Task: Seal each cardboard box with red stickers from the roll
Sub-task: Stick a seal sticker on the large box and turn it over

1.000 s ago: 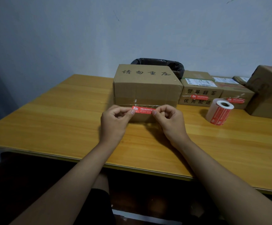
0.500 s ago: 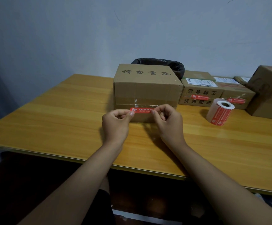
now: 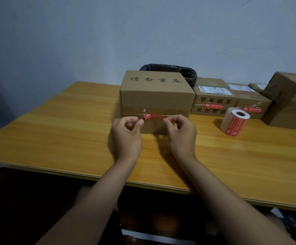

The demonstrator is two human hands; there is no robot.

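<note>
**Desk:** What were your hands doing in this frame?

**Caption writer:** Your left hand [image 3: 126,137] pinched the left end of a red sticker [image 3: 154,116] between thumb and forefinger, the other fingers curled in. Your right hand [image 3: 181,134] pinched the right end the same way. You held the strip bowed slightly upward between them, right at the front face of the cardboard box [image 3: 155,99], level with the taped seam that ran across that face. Whether the strip already touched the cardboard, I could not tell.

**Desk:** And where did the box sit?

**Caption writer:** It stood on the wooden table [image 3: 55,131] directly ahead of you, with brushed Chinese characters across its top. Behind it sat a dark bin lined with a black bag [image 3: 187,71].

**Desk:** What lay to your right?

**Caption writer:** The sticker roll [image 3: 235,122] rested tilted on the table, well apart from your right hand, its white core facing up and red labels showing along its side. Behind the roll, a printed carton [image 3: 214,100] touching the main box carried a red sticker on its front, as did the smaller carton [image 3: 253,105] next to it. A larger, tilted box [image 3: 288,103] stood at the right edge of the frame.
</note>
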